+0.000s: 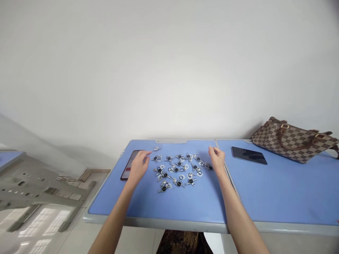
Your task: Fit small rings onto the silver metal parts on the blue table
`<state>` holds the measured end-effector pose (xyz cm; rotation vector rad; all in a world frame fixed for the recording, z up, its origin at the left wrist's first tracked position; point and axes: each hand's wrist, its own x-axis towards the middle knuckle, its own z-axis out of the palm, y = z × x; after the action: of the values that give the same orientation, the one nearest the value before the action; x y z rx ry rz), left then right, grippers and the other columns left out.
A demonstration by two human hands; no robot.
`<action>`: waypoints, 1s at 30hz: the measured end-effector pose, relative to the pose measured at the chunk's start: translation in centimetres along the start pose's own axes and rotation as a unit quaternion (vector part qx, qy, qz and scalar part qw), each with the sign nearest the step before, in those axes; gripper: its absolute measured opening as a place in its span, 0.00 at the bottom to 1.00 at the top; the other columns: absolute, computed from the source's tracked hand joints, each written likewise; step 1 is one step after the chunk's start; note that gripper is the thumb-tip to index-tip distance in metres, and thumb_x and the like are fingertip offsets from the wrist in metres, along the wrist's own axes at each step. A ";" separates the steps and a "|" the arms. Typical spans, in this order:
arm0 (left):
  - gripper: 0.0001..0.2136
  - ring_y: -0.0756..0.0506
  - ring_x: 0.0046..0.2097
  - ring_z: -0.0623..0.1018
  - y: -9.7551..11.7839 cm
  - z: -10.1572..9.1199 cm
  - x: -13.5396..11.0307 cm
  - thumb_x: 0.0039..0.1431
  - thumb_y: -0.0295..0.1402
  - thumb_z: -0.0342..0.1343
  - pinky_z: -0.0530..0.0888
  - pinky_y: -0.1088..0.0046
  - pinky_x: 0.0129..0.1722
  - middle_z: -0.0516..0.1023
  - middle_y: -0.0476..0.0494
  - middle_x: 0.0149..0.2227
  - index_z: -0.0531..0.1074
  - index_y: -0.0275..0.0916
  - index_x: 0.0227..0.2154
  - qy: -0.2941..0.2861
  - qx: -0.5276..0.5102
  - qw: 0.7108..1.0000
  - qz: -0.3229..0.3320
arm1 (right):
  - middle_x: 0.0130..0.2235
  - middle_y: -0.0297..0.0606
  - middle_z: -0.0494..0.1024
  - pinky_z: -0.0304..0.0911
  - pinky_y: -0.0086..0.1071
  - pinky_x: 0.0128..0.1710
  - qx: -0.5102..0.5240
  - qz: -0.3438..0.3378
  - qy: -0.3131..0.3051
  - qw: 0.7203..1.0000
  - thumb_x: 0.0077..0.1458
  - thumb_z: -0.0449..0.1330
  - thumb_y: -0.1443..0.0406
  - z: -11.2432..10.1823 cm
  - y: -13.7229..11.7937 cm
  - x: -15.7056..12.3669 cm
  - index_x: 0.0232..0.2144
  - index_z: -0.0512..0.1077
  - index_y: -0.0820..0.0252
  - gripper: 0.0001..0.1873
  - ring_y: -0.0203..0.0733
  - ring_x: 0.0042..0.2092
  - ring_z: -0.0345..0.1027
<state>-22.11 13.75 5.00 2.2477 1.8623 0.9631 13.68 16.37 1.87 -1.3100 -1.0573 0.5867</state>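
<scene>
My left hand (139, 164) hovers over the right side of a phone with a lit screen (129, 168), its fingers stretched out and apart, holding nothing visible. Just beyond its fingertips lies a small metal part (156, 149), set apart from the others. Several small metal fittings with black round centres (176, 170) are spread over the blue desk (148, 208) between my hands, with thin rings and flat gasket-like plates among them. To the right of these, my right hand (217, 161) is closed with fingers curled; a small dark bit shows at them, too small to name.
On the adjoining desk (286, 197) to the right lie a dark phone (249, 155) and a brown checkered handbag (296, 141). A white wall (169, 70) rises behind the desks. Grey metal furniture (39, 187) stands at the left.
</scene>
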 end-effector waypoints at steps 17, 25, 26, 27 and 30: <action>0.10 0.43 0.45 0.76 0.5 1.2 8.0 0.60 0.26 0.51 0.71 0.66 0.49 0.72 0.38 0.48 0.72 0.37 0.43 -0.175 0.123 0.976 -0.038 | 0.17 0.26 0.51 0.44 0.28 0.24 0.006 -0.009 0.016 1.000 0.54 0.56 0.53 -0.1 -0.4 0.5 0.14 0.56 0.58 0.23 0.31 0.23 0.45; 0.10 0.44 0.51 0.74 10.4 -0.5 -5.7 0.65 0.29 0.48 0.73 0.64 0.51 0.73 0.43 0.48 0.69 0.43 0.47 -0.167 -0.062 0.964 0.198 | 0.18 0.26 0.52 0.44 0.29 0.24 0.035 0.008 0.014 0.999 0.53 0.57 0.56 -0.4 -0.9 0.2 0.14 0.57 0.58 0.22 0.31 0.23 0.45; 0.11 0.43 0.51 0.74 11.1 0.2 -7.5 0.64 0.28 0.48 0.73 0.63 0.51 0.73 0.43 0.48 0.68 0.43 0.48 -0.175 -0.061 0.961 0.203 | 0.18 0.26 0.52 0.44 0.29 0.24 0.039 0.009 0.012 0.999 0.53 0.58 0.56 -0.3 -1.0 0.0 0.14 0.57 0.58 0.22 0.31 0.23 0.45; 0.12 0.43 0.50 0.74 11.6 1.0 -9.0 0.64 0.27 0.48 0.73 0.64 0.50 0.73 0.42 0.48 0.68 0.43 0.48 -0.189 -0.060 0.960 0.200 | 0.18 0.26 0.53 0.44 0.29 0.24 0.045 0.009 0.010 0.999 0.53 0.58 0.56 -0.3 -1.0 -0.2 0.14 0.57 0.58 0.22 0.31 0.23 0.45; 0.12 0.44 0.49 0.74 11.8 3.2 -11.8 0.64 0.24 0.47 0.74 0.64 0.48 0.73 0.42 0.47 0.68 0.42 0.47 -0.217 -0.074 0.957 0.177 | 0.18 0.27 0.54 0.44 0.29 0.23 0.072 0.016 0.008 0.997 0.53 0.58 0.55 -0.2 -1.2 -0.5 0.15 0.57 0.58 0.22 0.31 0.23 0.46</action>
<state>-11.15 1.03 2.57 2.4893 1.1977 0.5475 13.38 15.63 2.85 -1.2059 -0.9639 0.6632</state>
